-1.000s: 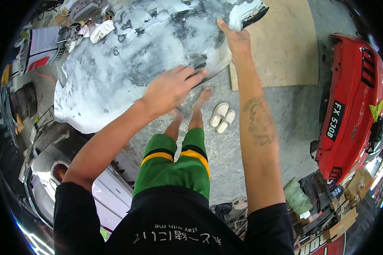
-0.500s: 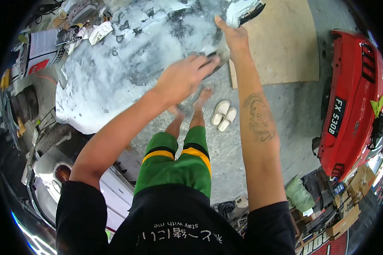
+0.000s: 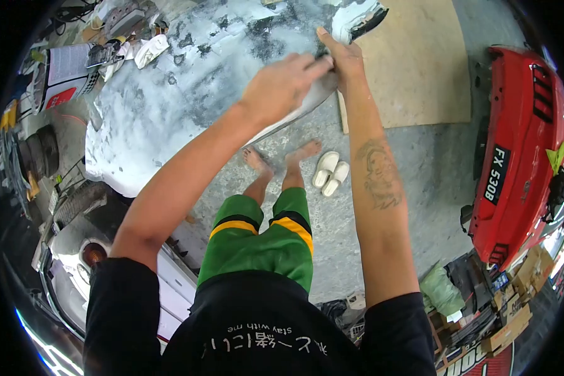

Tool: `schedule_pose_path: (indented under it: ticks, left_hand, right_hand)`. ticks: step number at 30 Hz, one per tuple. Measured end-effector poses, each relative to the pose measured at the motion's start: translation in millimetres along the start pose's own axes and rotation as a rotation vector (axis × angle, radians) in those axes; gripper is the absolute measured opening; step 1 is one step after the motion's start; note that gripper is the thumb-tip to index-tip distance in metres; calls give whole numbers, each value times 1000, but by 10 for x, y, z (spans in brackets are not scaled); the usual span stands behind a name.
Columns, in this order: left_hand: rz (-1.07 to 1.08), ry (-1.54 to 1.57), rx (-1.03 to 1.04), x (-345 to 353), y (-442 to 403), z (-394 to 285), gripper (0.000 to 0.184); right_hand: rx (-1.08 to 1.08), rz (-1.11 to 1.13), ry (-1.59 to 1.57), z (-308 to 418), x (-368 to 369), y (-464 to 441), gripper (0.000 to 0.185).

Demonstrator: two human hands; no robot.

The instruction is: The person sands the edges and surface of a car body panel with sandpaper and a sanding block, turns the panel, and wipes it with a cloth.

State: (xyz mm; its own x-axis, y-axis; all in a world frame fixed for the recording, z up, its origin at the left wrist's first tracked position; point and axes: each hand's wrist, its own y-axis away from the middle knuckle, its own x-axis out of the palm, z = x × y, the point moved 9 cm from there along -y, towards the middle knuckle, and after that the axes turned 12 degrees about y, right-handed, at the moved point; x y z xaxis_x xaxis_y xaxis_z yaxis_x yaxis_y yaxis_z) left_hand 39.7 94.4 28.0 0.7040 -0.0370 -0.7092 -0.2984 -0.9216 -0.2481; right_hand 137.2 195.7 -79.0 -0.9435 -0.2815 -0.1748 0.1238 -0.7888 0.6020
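A large car body panel (image 3: 144, 119), patchy with white and grey filler, spans the upper left and middle. My left hand (image 3: 279, 88) lies over its near right edge, fingers bent and slightly blurred. A dark flat pad shows only in part under those fingertips. My right hand (image 3: 348, 59) grips the panel's right edge, thumb on top and the other fingers hidden. Just beyond the right thumb, the panel's end carries thick pale filler and a black rim. Both hands are close together at the edge.
Pale slippers (image 3: 330, 173) lie on the concrete floor by my bare feet. A wooden board (image 3: 420, 69) is beyond my right arm. A red car bumper (image 3: 514, 156) stands at right, cardboard boxes (image 3: 514, 307) at lower right. Tyres (image 3: 41, 150) and clutter fill the left.
My left hand has slid up and right along the panel's edge, nearer my right hand. My right hand stays at the edge. My feet have shifted slightly.
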Motion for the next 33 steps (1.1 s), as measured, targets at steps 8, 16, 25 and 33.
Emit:
schedule_pose_path:
  ticks: [8, 16, 25, 33]
  left_hand:
    - [-58, 11, -136, -107, 144, 36, 52]
    - [231, -59, -85, 139, 219, -98, 57]
    - [176, -50, -95, 84, 194, -114, 58]
    - [203, -59, -70, 70, 222, -154, 59]
  right_hand:
    - [74, -130, 47, -82, -129, -366, 93]
    - [-122, -178, -9, 5, -147, -351, 66]
    - [-150, -206, 19, 22, -188, -357, 78]
    - [-122, -242, 112, -68, -201, -452, 77]
